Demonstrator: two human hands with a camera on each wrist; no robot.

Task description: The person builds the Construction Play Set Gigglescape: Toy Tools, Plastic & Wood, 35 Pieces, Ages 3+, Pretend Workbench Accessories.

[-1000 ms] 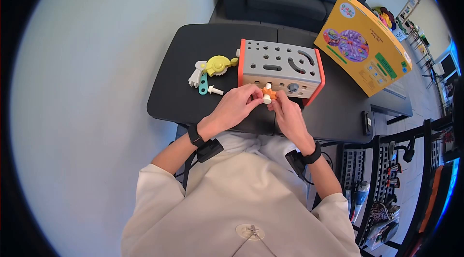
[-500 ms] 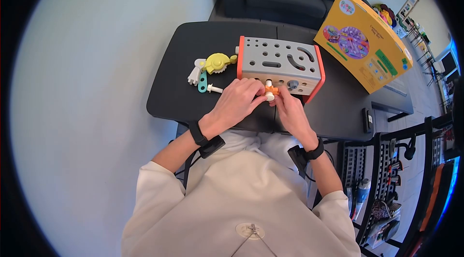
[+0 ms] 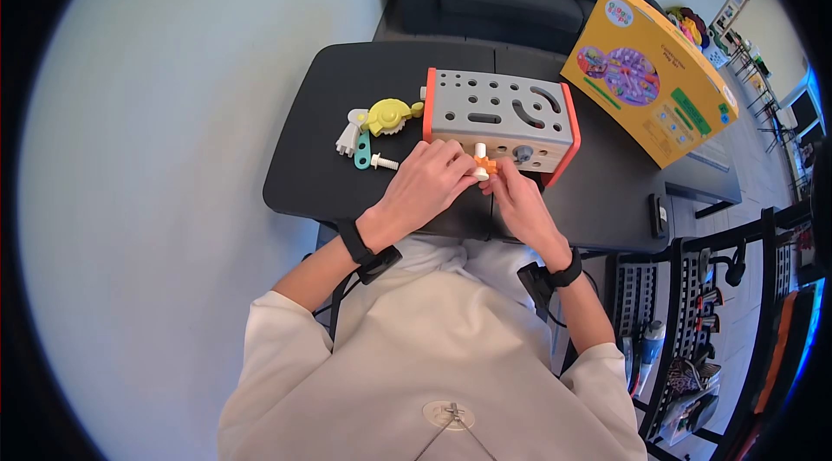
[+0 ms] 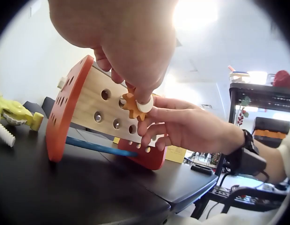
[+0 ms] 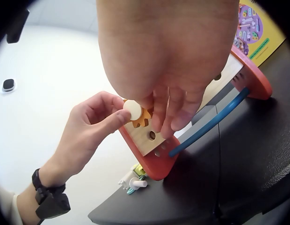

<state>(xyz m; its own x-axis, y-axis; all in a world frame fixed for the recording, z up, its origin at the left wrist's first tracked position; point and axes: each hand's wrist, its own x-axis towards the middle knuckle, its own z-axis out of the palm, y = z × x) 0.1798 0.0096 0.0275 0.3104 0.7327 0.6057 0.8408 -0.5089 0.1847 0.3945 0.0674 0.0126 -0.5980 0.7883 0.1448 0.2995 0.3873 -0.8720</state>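
Note:
An orange gear (image 3: 489, 165) with a white bolt (image 3: 480, 151) through it is held between both hands, just in front of the toy workbench's wooden face (image 4: 91, 89). My left hand (image 3: 425, 181) pinches the bolt's round white head (image 5: 133, 110) with thumb and fingers. From the other side, my right hand (image 3: 525, 205) pinches the gear's edge between thumb and forefinger. In the left wrist view its other fingers (image 4: 156, 133) curl below the gear. The gear overlaps a hole in the wooden face there. A grey knob (image 3: 523, 153) sticks out of that face on the right.
The workbench has a grey holed top (image 3: 485, 88), red end panels (image 4: 70, 112) and a blue bar (image 4: 100, 147). Left on the black table (image 3: 321, 175) lie a yellow toy saw (image 3: 390, 117), a white piece (image 3: 351, 133), a teal strip (image 3: 362, 152) and a white screw (image 3: 385, 162). A yellow box (image 3: 650, 75) stands right.
The gear and bolt have shifted slightly and tilted between the fingers, and more of the bolt's white shaft shows behind the gear. Both hands keep their grip near the same spot.

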